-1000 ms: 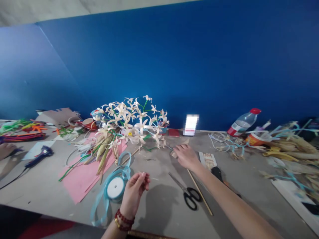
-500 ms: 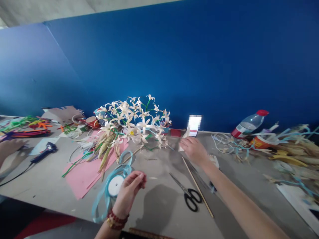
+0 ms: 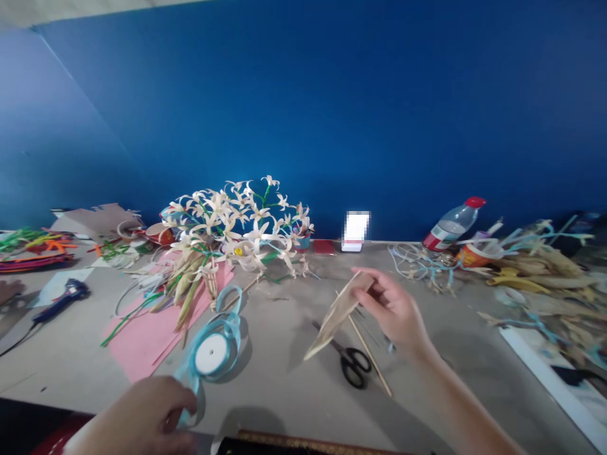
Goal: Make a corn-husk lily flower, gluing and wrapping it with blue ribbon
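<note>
My right hand [image 3: 391, 306] pinches a pale, pointed piece of dried corn husk [image 3: 334, 316] at its upper end. The husk hangs slanting down to the left above the black-handled scissors [image 3: 353, 366] and a thin wooden stick [image 3: 372, 360]. Low on the left, my left hand [image 3: 142, 417] is blurred with its fingers curled at the loose tail of a light blue ribbon [image 3: 193, 373]. Whether it grips that tail I cannot make out. The ribbon's white-centred spool [image 3: 211, 353] lies just beyond that hand.
White husk flowers [image 3: 246, 221] on green stems stand at the back, beside pink paper [image 3: 137, 341]. A phone [image 3: 355, 232] leans against the blue wall. A glue gun [image 3: 66, 300] lies left, near another person's hand [image 3: 10, 291]. At right are a bottle [image 3: 453, 224] and heaped husks [image 3: 545, 272].
My right hand has come back from near the phone toward me, bringing the corn husk. My left hand has moved down and left to the ribbon's tail. The view has shifted slightly right.
</note>
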A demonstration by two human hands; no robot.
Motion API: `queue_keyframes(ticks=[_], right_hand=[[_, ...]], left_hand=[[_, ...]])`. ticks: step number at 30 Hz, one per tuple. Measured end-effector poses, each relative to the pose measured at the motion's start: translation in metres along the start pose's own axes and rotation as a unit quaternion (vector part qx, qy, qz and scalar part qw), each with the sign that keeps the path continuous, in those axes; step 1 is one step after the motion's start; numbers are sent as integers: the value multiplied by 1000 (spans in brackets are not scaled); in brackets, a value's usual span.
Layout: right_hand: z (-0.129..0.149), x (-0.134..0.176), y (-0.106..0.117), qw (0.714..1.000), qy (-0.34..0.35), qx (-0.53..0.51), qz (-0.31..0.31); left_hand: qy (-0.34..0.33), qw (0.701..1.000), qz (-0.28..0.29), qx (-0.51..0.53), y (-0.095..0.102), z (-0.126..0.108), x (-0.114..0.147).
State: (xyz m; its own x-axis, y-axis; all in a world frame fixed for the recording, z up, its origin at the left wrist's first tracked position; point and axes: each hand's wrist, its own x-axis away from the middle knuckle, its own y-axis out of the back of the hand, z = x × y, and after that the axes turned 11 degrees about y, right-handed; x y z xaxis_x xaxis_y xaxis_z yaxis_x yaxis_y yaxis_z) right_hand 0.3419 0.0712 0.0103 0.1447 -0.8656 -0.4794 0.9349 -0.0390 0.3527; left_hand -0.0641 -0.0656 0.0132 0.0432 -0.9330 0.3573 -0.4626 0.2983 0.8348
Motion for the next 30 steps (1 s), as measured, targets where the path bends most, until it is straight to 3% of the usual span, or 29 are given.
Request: queue_keyframes(ticks=[3,5,6,7,9,11,12,14,16,18,20,22,25,30], right_hand=[[3,8,-11,995,-38,-94,5],[8,15,-17,996,-6,-92,-8],[12,20,-19,997,34,-68,-16],[16,26,-20,995,88,-34,-18],[23,38,-21,976,216,28,14],[26,51,-21,945,311,66,73],[26,57,-21,933,336,75,100],[24,68,-22,930,337,78,122],[21,76,-24,963,254,40,86],[20,78,-28,994,86,-59,41],[19,77,-33,978,-84,-183,55],[20,75,-39,940,-179,-272,103],[19,74,-47,919,-223,-305,110],[19,78,-52,932,-216,-277,94]], left_hand=[[-68,995,15,74,-2,-41,-19],[-114,975,6,190,-14,-78,-32],[-128,954,37,267,-24,-96,-38],[-132,919,82,361,-36,-113,-44],[-129,821,176,528,-63,-142,-55],[-65,723,220,652,-86,-160,-63],[-34,687,232,688,-94,-166,-66],[13,651,239,720,-105,-172,-71],[27,655,231,719,-108,-173,-72],[19,679,215,702,-108,-171,-72],[1,708,197,678,-107,-168,-72],[-24,734,175,656,-106,-166,-72],[-50,759,149,632,-105,-164,-72],[-74,787,137,597,-105,-161,-69]])
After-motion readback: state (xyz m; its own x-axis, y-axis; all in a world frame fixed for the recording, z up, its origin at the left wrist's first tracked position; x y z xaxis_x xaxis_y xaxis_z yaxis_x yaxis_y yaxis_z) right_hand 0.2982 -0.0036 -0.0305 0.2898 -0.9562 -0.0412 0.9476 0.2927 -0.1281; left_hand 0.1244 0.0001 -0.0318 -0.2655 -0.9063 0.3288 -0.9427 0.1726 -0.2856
